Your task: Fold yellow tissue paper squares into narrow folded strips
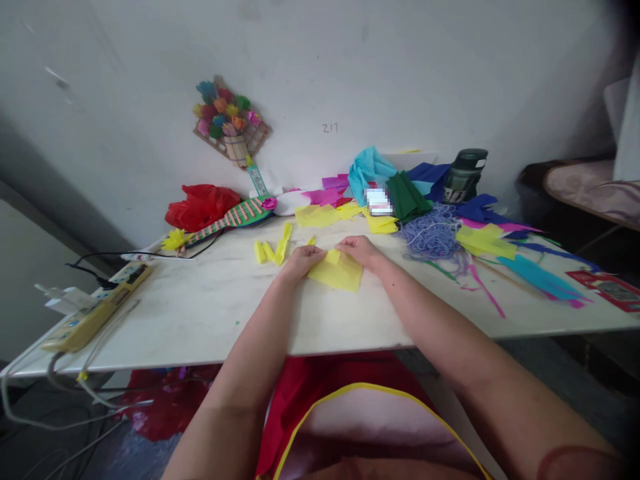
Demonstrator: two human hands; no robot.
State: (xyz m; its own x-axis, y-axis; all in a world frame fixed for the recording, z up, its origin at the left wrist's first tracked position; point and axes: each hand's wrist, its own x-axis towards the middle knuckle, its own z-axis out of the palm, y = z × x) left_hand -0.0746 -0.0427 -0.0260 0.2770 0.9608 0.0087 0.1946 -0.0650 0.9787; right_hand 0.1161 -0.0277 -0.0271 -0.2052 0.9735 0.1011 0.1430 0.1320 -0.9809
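A sheet of thin yellow crepe paper [336,273] lies over the middle of the table, its far edge pinched between both hands. My left hand [304,259] grips the far left part, fingers closed. On the far right part, my right hand [359,249] has its fingertips closed too. Between the hands the paper's far edge looks folded over. Several small yellow paper strips [270,252] lie just left of my left hand. Beyond my hands is more yellow paper [320,215], lying flat.
A power strip [97,310] with cables sits at the left edge. A green pipa-shaped craft [240,215] and red plastic bag [200,210] lie at the back. Blue-purple yarn [431,233], green paper [406,197], a dark bottle [465,175] and paper strips [543,275] fill the right.
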